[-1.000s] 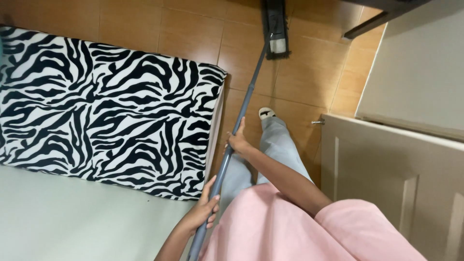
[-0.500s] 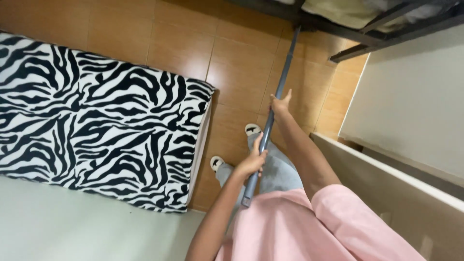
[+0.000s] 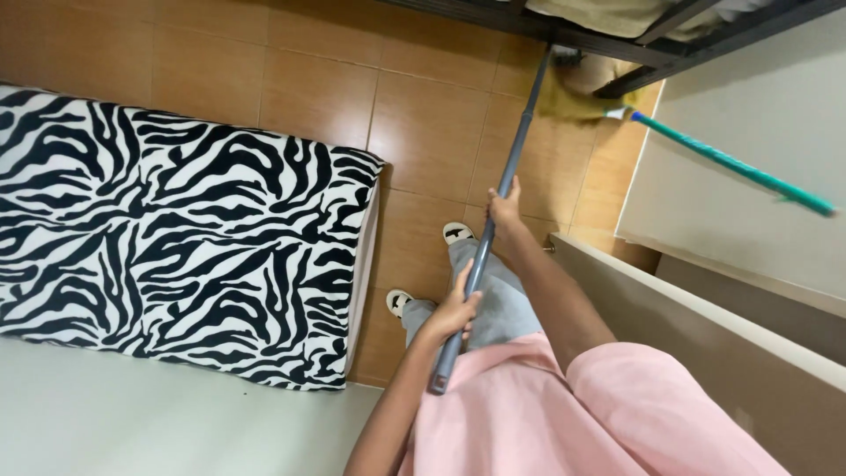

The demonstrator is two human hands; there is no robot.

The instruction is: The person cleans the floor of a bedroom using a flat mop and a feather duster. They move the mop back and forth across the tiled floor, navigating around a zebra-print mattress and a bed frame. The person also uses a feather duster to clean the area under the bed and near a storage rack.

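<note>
Head view, looking down at both hands on a long grey pole (image 3: 502, 207). Your left hand (image 3: 454, 310) is wrapped around the pole near its lower end; your right hand (image 3: 506, 208) grips it higher up, towards the dark bed frame (image 3: 617, 44). The pole slants from your pink top (image 3: 564, 414) across the brown tiled floor (image 3: 423, 132), and its far end passes under the bed frame, where the head itself is hidden. Left of the pole lies the zebra-print mattress (image 3: 167, 247); right of it stands a beige cabinet edge (image 3: 705, 308), and beyond that a green-handled broom (image 3: 731, 163) leans against the wall.

To work the stroke well, you would keep the hands well apart on the pole, let the upper hand steer and the lower hand push, and hold the pole low so that its far end stays flat under the frame and clear of the mattress edge.

Compared with the picture from one second ago, the pole now reaches further under the bed frame, your right hand sits higher along it, and the green-handled broom has come into view.
</note>
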